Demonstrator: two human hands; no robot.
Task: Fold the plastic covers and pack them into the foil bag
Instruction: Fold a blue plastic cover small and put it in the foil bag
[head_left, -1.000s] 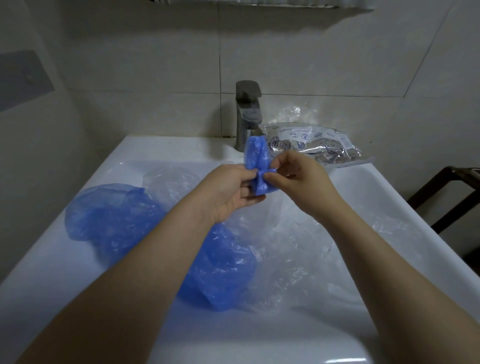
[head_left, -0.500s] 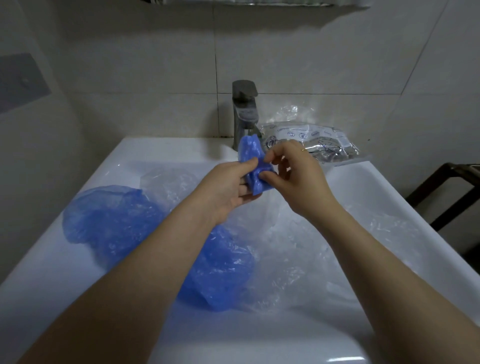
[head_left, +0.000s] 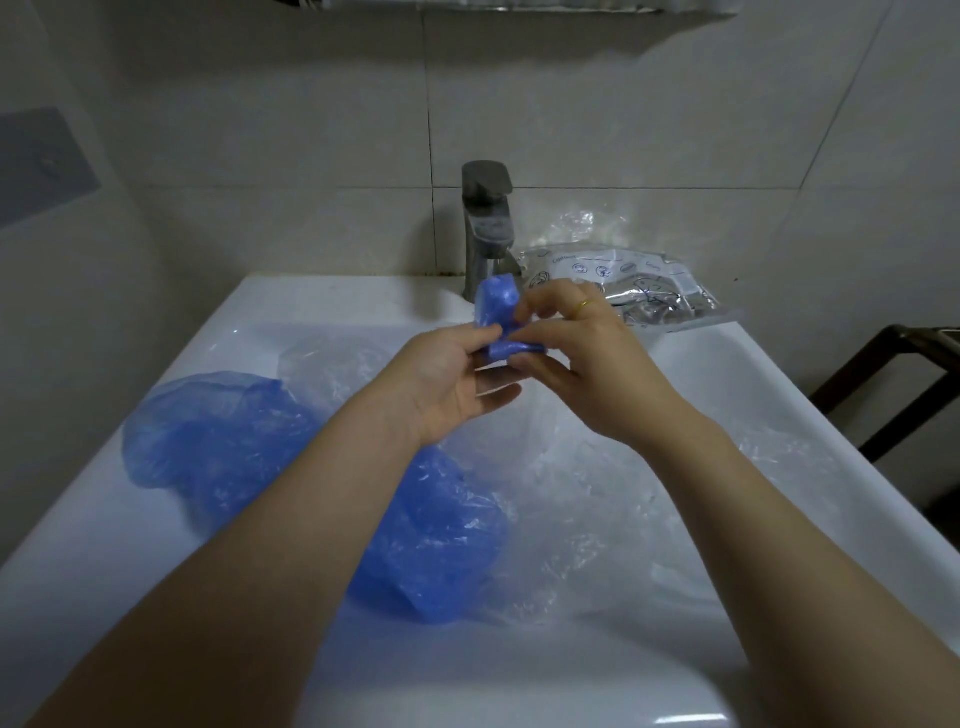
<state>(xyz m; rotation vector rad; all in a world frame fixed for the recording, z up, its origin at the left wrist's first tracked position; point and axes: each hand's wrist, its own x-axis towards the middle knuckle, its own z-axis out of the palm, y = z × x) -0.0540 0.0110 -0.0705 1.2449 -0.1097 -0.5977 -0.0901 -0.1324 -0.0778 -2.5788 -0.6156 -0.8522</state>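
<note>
A small folded blue cover (head_left: 497, 319) is held above the sink (head_left: 322, 312), just in front of the tap (head_left: 487, 223). It is pinched by the left hand (head_left: 447, 384) between thumb and fingertips, and by the right hand (head_left: 582, 364), whose thumb and forefinger are closed on its lower fold. Loose blue covers (head_left: 249, 441) and clear covers (head_left: 597, 493) lie in the sink below the tap. The foil bag (head_left: 644, 286) lies on the rim, right of the tap.
</note>
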